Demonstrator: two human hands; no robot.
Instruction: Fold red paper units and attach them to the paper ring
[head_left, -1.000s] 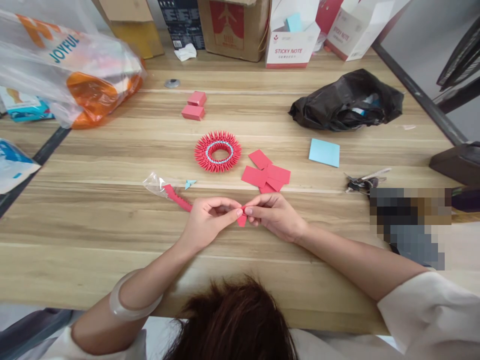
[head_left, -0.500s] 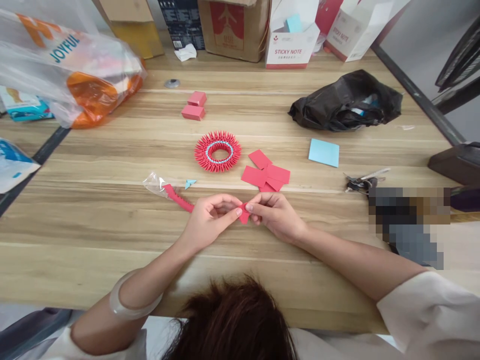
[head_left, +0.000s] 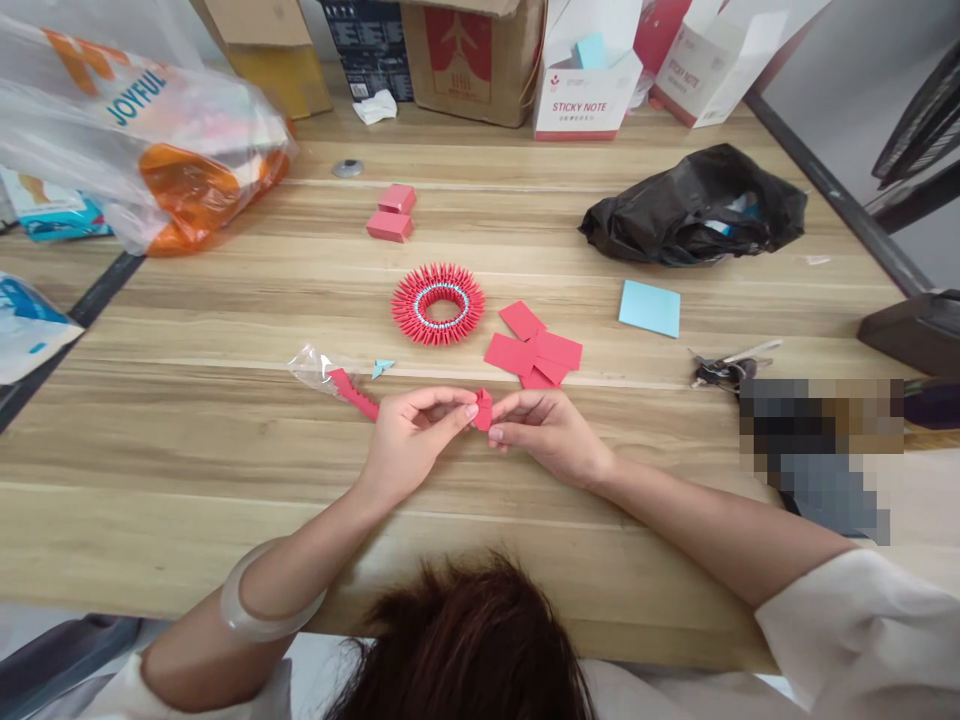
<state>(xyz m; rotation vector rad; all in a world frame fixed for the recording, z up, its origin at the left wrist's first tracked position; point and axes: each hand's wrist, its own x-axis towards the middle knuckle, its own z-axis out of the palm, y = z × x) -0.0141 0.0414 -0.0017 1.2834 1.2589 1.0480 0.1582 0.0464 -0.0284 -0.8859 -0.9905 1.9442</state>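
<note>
Above the table's near half, my left hand (head_left: 409, 435) pinches a small folded piece of red paper (head_left: 484, 411) between thumb and fingers. My right hand (head_left: 551, 437) is closed at the right edge of the same paper, thumb and index finger against it. A curved strip of red folded pieces (head_left: 352, 393) runs partly under my left hand. Just beyond my hands lie several flat red paper slips (head_left: 512, 354), overlapping. Farther off sits a ring of red folded paper (head_left: 405, 312) with a light blue inner band. A small light blue folded piece (head_left: 382, 368) lies left of centre.
Two red paper blocks (head_left: 390, 226) lie beyond the ring. To the right are a light blue note pad (head_left: 649, 308), a black plastic bag (head_left: 694, 210) and keys (head_left: 716, 370). Sticky note boxes (head_left: 577, 110) and a cardboard box (head_left: 472, 80) line the back; a shopping bag (head_left: 202, 150) stands left.
The red paper has turned more upright between my fingers. My right thumb has slid off its face to the lower right edge. The objects on the table have stayed put.
</note>
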